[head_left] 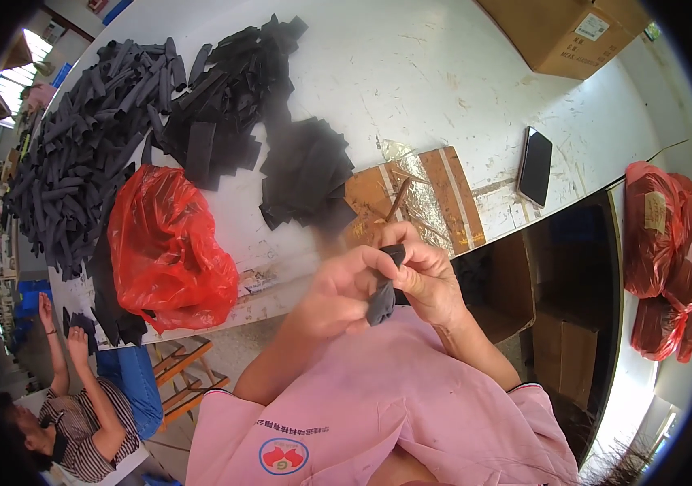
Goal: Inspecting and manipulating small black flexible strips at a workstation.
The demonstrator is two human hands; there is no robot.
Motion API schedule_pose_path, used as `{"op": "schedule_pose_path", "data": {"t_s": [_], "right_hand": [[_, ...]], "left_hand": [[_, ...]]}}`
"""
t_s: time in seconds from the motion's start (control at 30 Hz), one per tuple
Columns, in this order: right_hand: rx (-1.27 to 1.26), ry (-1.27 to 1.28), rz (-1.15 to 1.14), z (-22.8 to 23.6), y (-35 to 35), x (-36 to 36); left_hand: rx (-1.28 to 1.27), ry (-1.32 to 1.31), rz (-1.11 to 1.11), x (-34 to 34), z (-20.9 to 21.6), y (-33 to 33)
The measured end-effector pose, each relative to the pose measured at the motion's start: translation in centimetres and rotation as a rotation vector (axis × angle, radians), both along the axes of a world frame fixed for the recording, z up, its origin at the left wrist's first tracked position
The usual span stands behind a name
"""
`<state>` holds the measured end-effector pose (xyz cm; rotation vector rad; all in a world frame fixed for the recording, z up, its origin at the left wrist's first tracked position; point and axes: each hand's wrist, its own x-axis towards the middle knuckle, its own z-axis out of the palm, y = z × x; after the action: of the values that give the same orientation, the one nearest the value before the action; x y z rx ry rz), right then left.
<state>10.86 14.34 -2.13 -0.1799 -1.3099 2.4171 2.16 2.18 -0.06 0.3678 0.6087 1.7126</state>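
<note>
Both my hands meet in front of my chest, at the near edge of the white table (410,81). Pinched between the fingers of my left hand (325,296) and my right hand (433,283) is a small black fabric strip (381,303). It looks folded or curled, and its upper end shows at the right fingertips. Just beyond the hands lies a stack of flat black strips (305,170). Farther off is a heap of more flat strips (232,105), and to the left a large pile of rolled dark strips (78,154).
A crumpled red plastic bag (168,251) lies at the left. Taped brown cardboard (459,202) with a thin stick is by my hands. A phone (534,166) and a carton (581,40) are right. Red bags (653,235) sit far right. A co-worker (95,413) sits lower left, near a wooden stool (180,373).
</note>
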Motion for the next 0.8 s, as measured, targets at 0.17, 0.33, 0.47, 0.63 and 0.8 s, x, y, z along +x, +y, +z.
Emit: {"op": "schedule_pose_path", "data": {"t_s": [0.17,0.33,0.47,0.63,0.8], "right_hand": [[0.599,0.109,-0.115,2.5,3.0,-0.5],[0.829,-0.062,-0.351,4.2,2.1,-0.7],[0.961,-0.099,-0.380,5.5,1.9,-0.8],[0.598,-0.215,-0.216,7.6,2.9,-0.9],[0.404,-0.090,0.027,12.6,4.0,-1.6]], "left_hand": [[-0.062,0.307,0.402,1.4,1.3,1.3],[-0.226,0.458,0.718,2.6,1.7,3.2],[-0.232,0.424,0.880,2.8,2.6,4.2],[-0.115,0.163,0.641,0.8,4.7,3.9],[0.433,-0.344,0.057,-0.9,8.9,4.2]]}}
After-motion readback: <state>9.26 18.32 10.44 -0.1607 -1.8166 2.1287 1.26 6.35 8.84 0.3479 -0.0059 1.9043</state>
